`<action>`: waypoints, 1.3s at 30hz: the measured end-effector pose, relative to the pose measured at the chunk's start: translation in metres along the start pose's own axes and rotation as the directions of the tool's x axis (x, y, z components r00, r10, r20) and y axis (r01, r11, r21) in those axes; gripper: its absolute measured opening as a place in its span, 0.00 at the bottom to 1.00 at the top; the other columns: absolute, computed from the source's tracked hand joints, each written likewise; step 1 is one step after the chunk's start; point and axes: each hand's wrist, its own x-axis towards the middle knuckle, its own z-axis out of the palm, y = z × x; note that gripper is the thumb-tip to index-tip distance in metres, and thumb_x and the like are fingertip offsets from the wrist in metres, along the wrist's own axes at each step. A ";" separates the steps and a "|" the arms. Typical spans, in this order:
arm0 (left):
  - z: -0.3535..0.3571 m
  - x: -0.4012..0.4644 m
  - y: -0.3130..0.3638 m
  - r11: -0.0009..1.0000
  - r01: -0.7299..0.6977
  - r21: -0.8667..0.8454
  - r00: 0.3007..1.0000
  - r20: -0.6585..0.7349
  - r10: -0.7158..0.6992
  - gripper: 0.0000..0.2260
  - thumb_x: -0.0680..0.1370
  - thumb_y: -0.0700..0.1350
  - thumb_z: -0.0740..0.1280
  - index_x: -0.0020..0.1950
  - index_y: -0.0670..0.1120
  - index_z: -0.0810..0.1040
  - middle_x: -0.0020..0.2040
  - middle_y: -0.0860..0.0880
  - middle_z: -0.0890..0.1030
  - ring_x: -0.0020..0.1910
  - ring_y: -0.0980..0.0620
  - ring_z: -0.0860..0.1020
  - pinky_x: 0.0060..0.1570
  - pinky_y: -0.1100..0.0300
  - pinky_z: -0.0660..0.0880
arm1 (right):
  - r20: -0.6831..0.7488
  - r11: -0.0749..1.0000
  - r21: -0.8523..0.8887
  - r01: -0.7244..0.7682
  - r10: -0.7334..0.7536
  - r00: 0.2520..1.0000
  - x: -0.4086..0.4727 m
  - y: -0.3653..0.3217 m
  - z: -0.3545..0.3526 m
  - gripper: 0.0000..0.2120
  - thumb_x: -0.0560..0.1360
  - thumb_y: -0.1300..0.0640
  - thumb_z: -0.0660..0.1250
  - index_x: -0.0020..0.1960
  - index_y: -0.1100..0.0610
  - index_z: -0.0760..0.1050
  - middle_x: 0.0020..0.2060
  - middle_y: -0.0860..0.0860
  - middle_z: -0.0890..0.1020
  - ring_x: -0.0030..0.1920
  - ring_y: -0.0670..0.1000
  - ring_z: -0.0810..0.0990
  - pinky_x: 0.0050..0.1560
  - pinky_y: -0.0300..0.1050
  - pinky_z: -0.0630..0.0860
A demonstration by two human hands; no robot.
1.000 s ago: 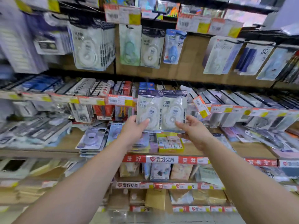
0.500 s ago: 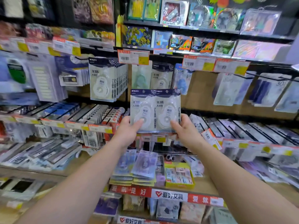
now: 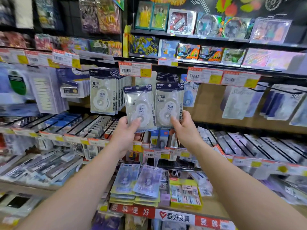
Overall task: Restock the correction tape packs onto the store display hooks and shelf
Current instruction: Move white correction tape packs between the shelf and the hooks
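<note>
I hold two clear correction tape packs with dark blue headers up in front of the hook wall. My left hand point(image 3: 127, 130) grips the bottom of the left pack point(image 3: 138, 105), which tilts slightly left. My right hand point(image 3: 184, 128) grips the bottom of the right pack point(image 3: 169, 103), held upright and a little higher. A thick row of the same packs point(image 3: 106, 92) hangs on a hook to the left. Behind the held packs, a few similar packs point(image 3: 167, 78) hang under an orange price tag point(image 3: 135, 69).
Other hanging packs fill the hooks at right point(image 3: 239, 103) and left point(image 3: 44, 93). Below runs a row of long hooks with price tags point(image 3: 249, 146). A wooden shelf holds purple tape packs point(image 3: 136, 181) and a yellow box point(image 3: 186, 193). Toy boxes stand on the upper shelves point(image 3: 182, 20).
Both hands have risen with the packs and the view has tilted upward. The two packs, side by side before, have separated, the right one now higher.
</note>
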 end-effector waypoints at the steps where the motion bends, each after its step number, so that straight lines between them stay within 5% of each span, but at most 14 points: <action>1: -0.002 0.001 0.001 1.000 -0.002 -0.012 1.000 0.003 0.002 0.15 0.80 0.50 0.66 0.64 0.45 0.71 0.57 0.48 0.80 0.49 0.52 0.79 0.41 0.57 0.76 | -0.010 1.000 0.011 0.007 -0.007 1.000 0.003 -0.001 0.001 0.08 0.83 0.48 0.58 0.60 0.50 0.66 0.48 0.52 0.79 0.36 0.45 0.80 0.34 0.42 0.73; 19: -0.004 0.004 -0.005 0.996 -0.026 0.080 1.000 0.013 0.025 0.06 0.82 0.52 0.62 0.56 0.52 0.71 0.50 0.47 0.79 0.35 0.53 0.74 0.34 0.58 0.71 | -0.039 0.997 0.069 0.015 -0.012 0.999 0.025 0.003 0.011 0.14 0.82 0.49 0.61 0.65 0.52 0.67 0.51 0.51 0.80 0.36 0.47 0.80 0.43 0.51 0.81; 27: -0.002 0.009 -0.012 0.998 0.015 0.067 1.000 0.017 -0.017 0.11 0.82 0.52 0.63 0.62 0.50 0.71 0.50 0.47 0.79 0.36 0.53 0.74 0.34 0.59 0.72 | -0.128 0.995 -0.025 -0.099 0.095 0.987 0.049 0.018 0.013 0.13 0.79 0.41 0.61 0.53 0.50 0.73 0.48 0.50 0.82 0.47 0.55 0.84 0.50 0.58 0.82; 35: 0.003 0.028 -0.018 0.997 0.006 0.076 1.000 0.008 -0.006 0.09 0.82 0.51 0.63 0.59 0.49 0.71 0.48 0.47 0.79 0.33 0.54 0.74 0.33 0.59 0.73 | -0.102 0.987 -0.043 -0.158 0.153 0.983 0.080 0.025 0.020 0.21 0.79 0.39 0.60 0.49 0.58 0.71 0.47 0.58 0.81 0.45 0.61 0.83 0.48 0.58 0.82; 39: 0.006 0.035 -0.020 0.997 -0.008 0.071 1.000 0.011 0.007 0.08 0.81 0.52 0.64 0.58 0.51 0.71 0.49 0.48 0.79 0.34 0.54 0.74 0.34 0.58 0.73 | -0.091 0.984 -0.007 -0.178 0.176 0.980 0.095 0.030 0.022 0.18 0.80 0.41 0.60 0.47 0.57 0.69 0.39 0.51 0.76 0.36 0.52 0.80 0.36 0.47 0.75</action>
